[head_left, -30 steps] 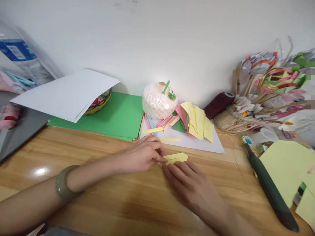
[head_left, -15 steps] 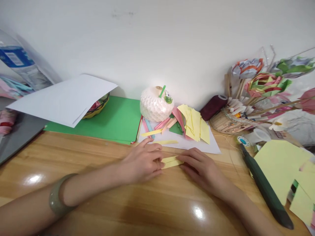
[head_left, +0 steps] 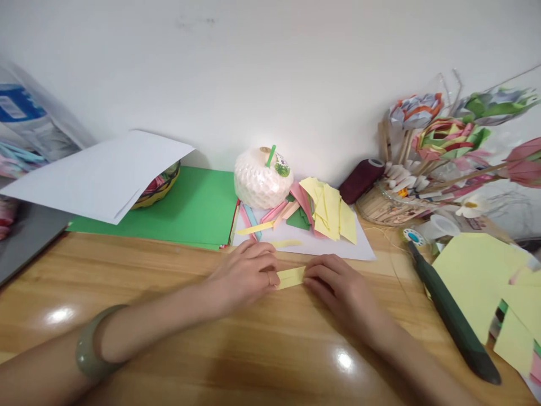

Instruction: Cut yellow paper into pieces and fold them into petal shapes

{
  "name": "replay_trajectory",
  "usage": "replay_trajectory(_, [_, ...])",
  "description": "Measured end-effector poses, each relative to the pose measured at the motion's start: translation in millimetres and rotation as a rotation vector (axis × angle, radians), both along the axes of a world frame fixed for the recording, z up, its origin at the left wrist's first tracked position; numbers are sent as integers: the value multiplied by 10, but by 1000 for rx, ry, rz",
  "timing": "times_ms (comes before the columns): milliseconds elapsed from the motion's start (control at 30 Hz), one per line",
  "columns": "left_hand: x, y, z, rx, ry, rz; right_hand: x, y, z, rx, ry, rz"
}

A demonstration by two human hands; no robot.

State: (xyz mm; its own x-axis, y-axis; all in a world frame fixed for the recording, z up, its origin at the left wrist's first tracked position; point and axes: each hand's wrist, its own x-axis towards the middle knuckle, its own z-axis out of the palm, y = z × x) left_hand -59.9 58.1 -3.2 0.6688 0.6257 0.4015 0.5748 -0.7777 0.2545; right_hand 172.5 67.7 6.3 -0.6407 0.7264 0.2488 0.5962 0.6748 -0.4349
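Note:
A small yellow paper strip (head_left: 291, 277) lies between my hands over the wooden table, with a crease line along it. My left hand (head_left: 247, 273) has its fingers closed on the strip's left end; a bangle circles that wrist. At the right end, my right hand (head_left: 333, 282) pinches the paper between thumb and fingers. Just beyond my hands, a loose yellow strip (head_left: 287, 243) and pink, blue and yellow folded pieces rest on a white sheet (head_left: 359, 248), beside a pile of yellow papers (head_left: 332, 211).
A wrapped white coconut (head_left: 262, 183) stands behind the papers. Green sheets (head_left: 198, 208) and a tilted white paper stack (head_left: 101, 175) are at left. At right are a maroon thread spool (head_left: 362, 180), a basket of paper flowers (head_left: 384, 206) and a dark green long-handled tool (head_left: 454, 316).
The two long edges of the strip now lie closer together, and its visible part is shorter. My left index finger has come down. The whole view has shifted slightly.

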Motion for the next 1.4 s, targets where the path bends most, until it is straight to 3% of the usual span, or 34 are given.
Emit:
replay_trajectory(200, [-3,10,-22,-140,230,-130,-23,-27,-39,72,-7,-114])
replay_trajectory(467, [-23,45,21,-327,312,-159,-77,-22,-68,-83,57,-199])
replay_trajectory(733, [-1,31,29,-309,376,-134,-99,-11,-40,-94,-3,-181])
replay_trajectory(1100, [-4,12,38,-275,411,-125,-97,-48,-56,11,-161,-191])
replay_trajectory(1233, [-8,12,30,-270,416,-113,-62,-23,-52,-74,-153,-234])
replay_trajectory(1400, [-5,15,41,-294,413,-119,15,48,-41,-182,-62,-177])
